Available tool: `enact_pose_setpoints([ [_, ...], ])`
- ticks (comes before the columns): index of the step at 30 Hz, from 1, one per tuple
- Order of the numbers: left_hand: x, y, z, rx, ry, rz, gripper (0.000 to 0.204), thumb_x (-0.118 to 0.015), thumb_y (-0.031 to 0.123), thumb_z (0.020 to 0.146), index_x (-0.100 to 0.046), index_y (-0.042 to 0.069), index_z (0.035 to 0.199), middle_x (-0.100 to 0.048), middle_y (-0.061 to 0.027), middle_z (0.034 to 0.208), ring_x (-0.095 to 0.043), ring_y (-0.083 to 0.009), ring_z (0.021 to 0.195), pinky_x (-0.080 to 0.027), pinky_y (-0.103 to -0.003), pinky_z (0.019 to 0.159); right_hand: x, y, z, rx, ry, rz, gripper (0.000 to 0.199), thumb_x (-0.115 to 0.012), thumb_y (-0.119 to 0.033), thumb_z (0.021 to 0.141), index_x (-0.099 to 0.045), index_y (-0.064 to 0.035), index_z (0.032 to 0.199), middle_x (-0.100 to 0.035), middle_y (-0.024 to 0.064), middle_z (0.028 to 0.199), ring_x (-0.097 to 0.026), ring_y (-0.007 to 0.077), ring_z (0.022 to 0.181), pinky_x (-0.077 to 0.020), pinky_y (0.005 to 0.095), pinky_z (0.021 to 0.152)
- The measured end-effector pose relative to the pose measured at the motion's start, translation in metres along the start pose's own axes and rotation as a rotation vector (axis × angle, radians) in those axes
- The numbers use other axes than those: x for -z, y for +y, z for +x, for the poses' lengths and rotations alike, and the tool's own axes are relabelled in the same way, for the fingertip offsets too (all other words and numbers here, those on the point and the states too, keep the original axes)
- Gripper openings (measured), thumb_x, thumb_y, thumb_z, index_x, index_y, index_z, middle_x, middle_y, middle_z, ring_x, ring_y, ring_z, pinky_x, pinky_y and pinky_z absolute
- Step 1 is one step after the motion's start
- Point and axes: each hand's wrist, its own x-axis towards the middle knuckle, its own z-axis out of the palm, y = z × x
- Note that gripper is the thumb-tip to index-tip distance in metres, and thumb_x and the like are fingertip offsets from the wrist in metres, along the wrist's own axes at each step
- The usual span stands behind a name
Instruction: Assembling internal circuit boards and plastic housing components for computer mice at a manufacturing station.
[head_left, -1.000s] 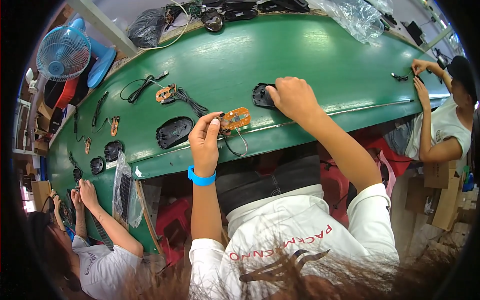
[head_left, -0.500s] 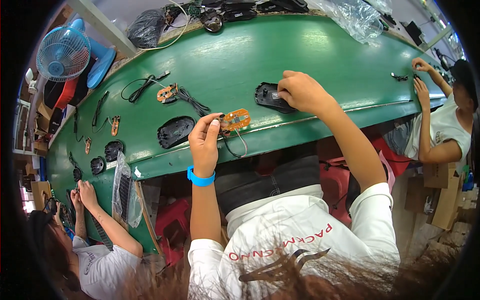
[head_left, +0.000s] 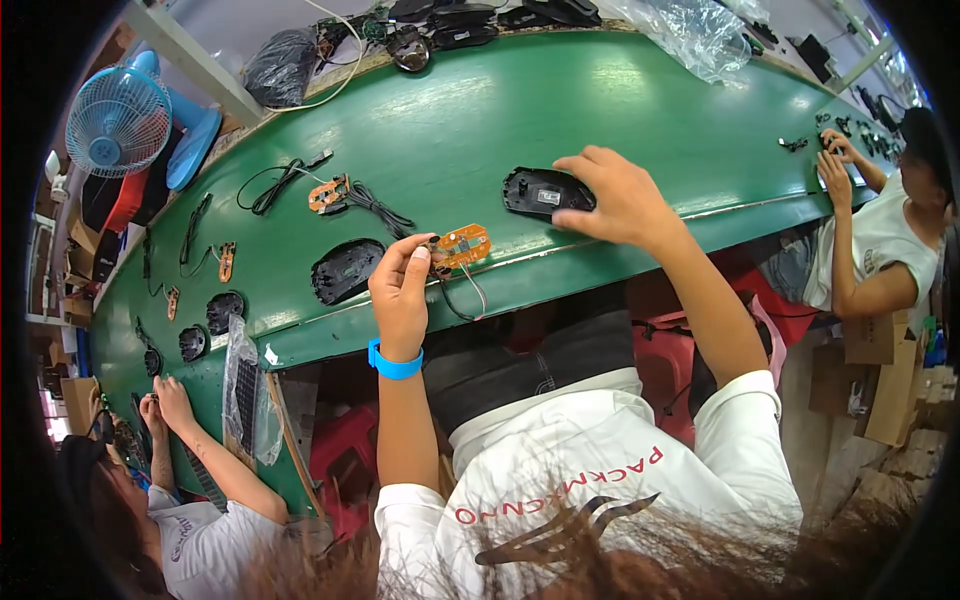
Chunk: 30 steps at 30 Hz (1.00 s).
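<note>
2 hands work at the near edge of a long green bench (head_left: 620, 110), which curves across the whole view.

Right hand (head_left: 618, 198) lies over the right end of a black shell (head_left: 540, 190), fingers spread and curled down onto it, touching rather than clamped. The shell is a flat, rounded plastic half with a pale label in its middle, lying well onto the bench and apart from the board. To lift it cleanly, I judge the fingers should close on its 2 long sides and keep it level, so nothing inside tips out.

Left hand (head_left: 402, 292), with a blue band at the wrist, pinches the left end of an orange board (head_left: 462, 245) between thumb and fingertips. The board is small, flat and roughly oval, with tiny dark parts on it; a thin black cable (head_left: 462, 300) loops from it over the bench edge. Holding it by the rim, off the parts, looks wise, and the cable wants slack.

Just left of the board lies a second shell (head_left: 346, 270); farther back, another orange board with its cable (head_left: 330, 192). 2 other people sit at the bench ends.
</note>
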Motion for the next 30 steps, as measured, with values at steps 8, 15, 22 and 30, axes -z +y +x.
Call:
enact_pose_setpoints([
  [8, -0.008, 0.008, 0.006, 0.057, -0.027, 0.009, 0.023, -0.057, 0.012, 0.103, -0.068, -0.003, 0.115, -0.070, -0.0062, 0.096, -0.065, -0.0115, 0.088, -0.056, -0.029, 0.079, -0.005, 0.037, -0.009, 0.065, -0.136, 0.121, 0.076, -0.084, -0.018, 0.074, -0.052, -0.0134, 0.143, -0.062, 0.0141, 0.124, -0.056, 0.0337, 0.119, -0.0479, 0.0437, 0.103],
  [15, -0.050, 0.022, 0.025, 0.059, -0.120, -0.009, 0.022, -0.059, 0.012, 0.103, -0.068, -0.005, 0.115, -0.072, -0.0081, 0.097, -0.067, -0.0121, 0.088, -0.057, -0.030, 0.078, 0.020, -0.003, -0.006, 0.267, 0.114, 0.257, 0.060, -0.084, -0.010, 0.072, -0.062, -0.0081, 0.128, -0.063, 0.0133, 0.123, -0.060, 0.0333, 0.116, -0.0520, 0.0432, 0.098],
  [22, -0.073, 0.023, 0.040, -0.016, -0.230, 0.035, 0.022, -0.059, 0.011, 0.103, -0.067, -0.006, 0.114, -0.072, -0.0081, 0.098, -0.068, -0.0123, 0.088, -0.057, -0.028, 0.079, 0.009, -0.029, 0.005, 0.371, 0.061, 0.223, 0.040, -0.082, -0.008, 0.074, -0.066, -0.0069, 0.110, -0.065, 0.0093, 0.114, -0.063, 0.0298, 0.105, -0.0544, 0.0404, 0.090],
  [30, -0.081, 0.023, 0.041, -0.025, -0.215, -0.139, 0.026, -0.064, 0.010, 0.100, -0.067, -0.005, 0.121, -0.073, -0.0095, 0.099, -0.068, -0.0123, 0.086, -0.056, -0.029, 0.080, 0.015, -0.018, 0.006, 0.380, 0.232, 0.010, 0.033, -0.080, -0.010, 0.076, -0.065, -0.0080, 0.106, -0.067, 0.0069, 0.105, -0.064, 0.0283, 0.096, -0.0544, 0.0398, 0.080],
])
